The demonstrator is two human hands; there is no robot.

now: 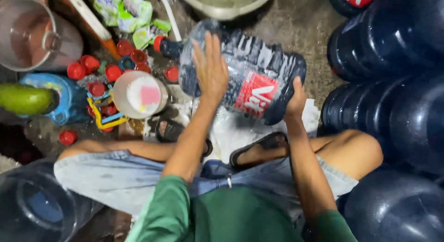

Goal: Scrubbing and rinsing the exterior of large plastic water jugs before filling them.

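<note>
A large blue water jug (259, 61) with a red and white label lies on its side in front of me, its red-capped neck (162, 44) pointing left. My left hand (210, 68) rests flat on top of the jug near its shoulder. At the jug's base end, my right hand (296, 101) grips the bottom edge. The jug rests over a white cloth (236, 131) on the wet concrete floor, just beyond my sandalled feet.
Several red caps (99, 68) lie scattered at the left beside a white round container (138, 95) and a metal pitcher (34, 36). Dark blue jugs (393, 52) stack up at the right. A basin rim (222, 11) stands behind; another jug (37, 205) sits lower left.
</note>
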